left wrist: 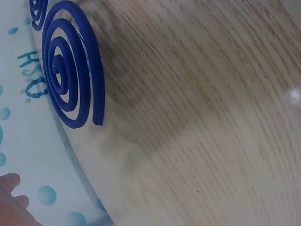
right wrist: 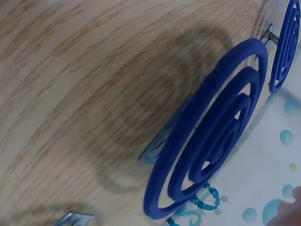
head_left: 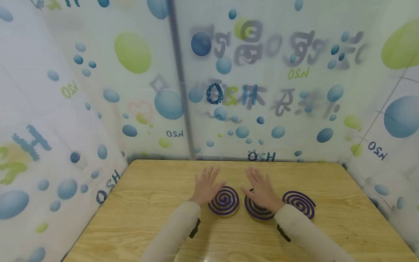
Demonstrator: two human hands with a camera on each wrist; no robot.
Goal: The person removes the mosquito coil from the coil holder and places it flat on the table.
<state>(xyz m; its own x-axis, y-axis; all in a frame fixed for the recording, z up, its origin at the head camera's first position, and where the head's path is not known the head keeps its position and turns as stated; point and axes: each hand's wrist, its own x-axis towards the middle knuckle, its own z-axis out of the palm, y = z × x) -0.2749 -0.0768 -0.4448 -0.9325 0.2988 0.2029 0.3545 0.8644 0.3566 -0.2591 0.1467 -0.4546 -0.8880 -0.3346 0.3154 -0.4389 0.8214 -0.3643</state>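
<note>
Three purple mosquito coils stand in a row across the table in the head view: a left coil [head_left: 224, 199], a middle coil [head_left: 258, 217] and a right coil [head_left: 299, 205]. My left hand [head_left: 206, 187] is just left of the left coil, fingers straight and spread. Over the middle coil, my right hand [head_left: 262, 193] hides part of it, its fingers also extended. Neither hand holds anything. In the left wrist view a coil [left wrist: 96, 80] appears tilted above the wood. The right wrist view shows another coil [right wrist: 186, 122] raised on a thin metal stand [right wrist: 160, 146].
The wooden table [head_left: 147, 218] backs onto a pale curtain [head_left: 203, 127] printed with blue and green dots. More curtain hangs at both sides. In the right wrist view, another metal stand [right wrist: 75, 219] shows at the bottom edge.
</note>
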